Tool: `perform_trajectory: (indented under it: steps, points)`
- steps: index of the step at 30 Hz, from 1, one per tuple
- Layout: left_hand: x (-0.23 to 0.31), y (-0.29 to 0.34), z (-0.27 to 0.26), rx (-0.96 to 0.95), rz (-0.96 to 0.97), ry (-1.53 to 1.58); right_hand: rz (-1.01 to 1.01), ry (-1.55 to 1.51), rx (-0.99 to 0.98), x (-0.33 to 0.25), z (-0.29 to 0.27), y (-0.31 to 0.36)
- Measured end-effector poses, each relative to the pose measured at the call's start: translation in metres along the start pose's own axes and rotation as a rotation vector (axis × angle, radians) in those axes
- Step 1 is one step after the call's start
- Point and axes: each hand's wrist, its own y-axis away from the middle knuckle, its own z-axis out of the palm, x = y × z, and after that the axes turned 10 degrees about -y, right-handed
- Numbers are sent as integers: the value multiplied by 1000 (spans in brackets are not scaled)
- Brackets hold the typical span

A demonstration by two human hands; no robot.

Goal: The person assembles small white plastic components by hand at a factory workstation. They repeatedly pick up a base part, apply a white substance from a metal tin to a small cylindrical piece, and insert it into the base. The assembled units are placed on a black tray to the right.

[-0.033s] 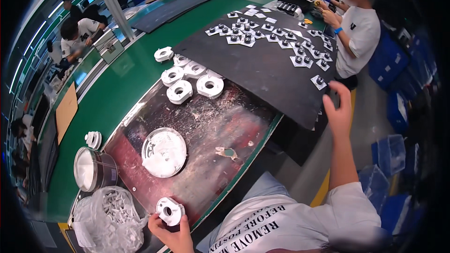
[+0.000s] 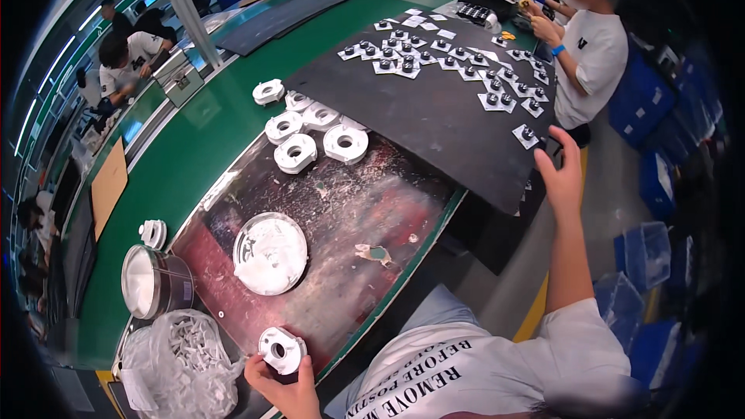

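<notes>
A white ring-shaped plastic housing (image 2: pixel 282 350) with a hole in its middle is gripped between the thumb and fingers of my left hand (image 2: pixel 287 392), at the near edge of the bench. My right hand (image 2: pixel 562 174) reaches out at the right with thumb and forefinger spread and nothing between them. Just left of its fingertips, a small black part on a white square sheet (image 2: pixel 527 136) lies near the edge of a black mat (image 2: pixel 434 120). Many similar black parts (image 2: pixel 407 67) on white squares cover the mat's far side.
More white housings (image 2: pixel 345 144) are grouped at the mat's left corner. A round lid smeared with white paste (image 2: pixel 272 253) lies on the stained board, left of which stand a tin (image 2: pixel 174 283) and a plastic bag of small white pieces (image 2: pixel 182 361). A co-worker (image 2: pixel 594 54) stands at far right.
My right hand has shifted slightly farther out, beside the nearest black part. My left hand keeps its hold on the white housing.
</notes>
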Motion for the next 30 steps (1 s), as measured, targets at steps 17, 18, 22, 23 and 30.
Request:
perform_trajectory:
  steps: [17, 18, 22, 23, 30]
  points:
    - [14, -6, -1, 40, 235, -284, 140, -292, -273, -14, 18, -21]
    - [14, -6, -2, 80, 337, -314, 120, -459, -394, -35, 21, -10]
    - [49, -20, -6, 60, 671, -228, -67, -680, -1177, -132, 57, 48]
    - [58, -23, -7, -36, 751, -177, -26, -699, -1368, -158, 67, 60]
    - [44, -2, -27, -12, 613, -145, -177, -822, -1780, -225, 120, 114]
